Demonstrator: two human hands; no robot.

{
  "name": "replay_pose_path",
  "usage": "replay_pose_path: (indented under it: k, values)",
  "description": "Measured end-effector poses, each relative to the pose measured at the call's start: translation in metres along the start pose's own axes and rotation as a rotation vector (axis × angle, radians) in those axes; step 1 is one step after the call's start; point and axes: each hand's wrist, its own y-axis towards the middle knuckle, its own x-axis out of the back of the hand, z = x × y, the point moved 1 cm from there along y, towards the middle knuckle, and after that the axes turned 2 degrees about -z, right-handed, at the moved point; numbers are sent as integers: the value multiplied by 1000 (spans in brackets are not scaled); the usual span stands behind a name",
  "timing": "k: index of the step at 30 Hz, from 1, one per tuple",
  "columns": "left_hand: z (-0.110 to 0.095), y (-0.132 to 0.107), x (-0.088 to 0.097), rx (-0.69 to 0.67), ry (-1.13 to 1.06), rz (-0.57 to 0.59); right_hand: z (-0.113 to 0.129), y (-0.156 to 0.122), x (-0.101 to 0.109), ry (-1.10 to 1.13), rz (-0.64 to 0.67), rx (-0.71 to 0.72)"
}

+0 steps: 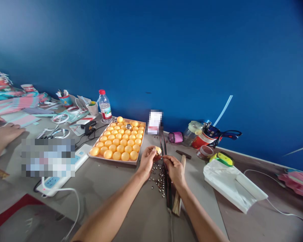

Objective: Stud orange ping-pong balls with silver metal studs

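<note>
In my left hand is an orange ping-pong ball, partly covered with small shiny studs. My right hand is closed in a pinch just to the ball's right; whatever its fingertips hold is too small to make out. Under both hands, many loose silver studs lie scattered on the grey table. Beside them runs a dark strap, next to a hammer with a wooden handle. A shallow tray at the left holds rows of orange balls and one silver-covered ball.
Behind the tray stands a red-capped bottle. A white power strip and a glue gun lie left. On the right are a jar, a red cup of tools and a white open box. Another person's hand works far left.
</note>
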Motion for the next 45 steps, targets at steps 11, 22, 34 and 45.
replay_pose_path:
  k: [11,22,34,45]
  values:
    - [1,-3,-2,4,22,38,2,-3,-5,358,53,-148]
    - [4,-6,-5,10,110,81,3,-3,-2,141,-46,-11]
    - [0,-8,-8,-3,129,65,-2,-3,-1,255,-112,-78]
    - [2,-7,-7,2,122,74,-1,-3,-3,284,-8,-100]
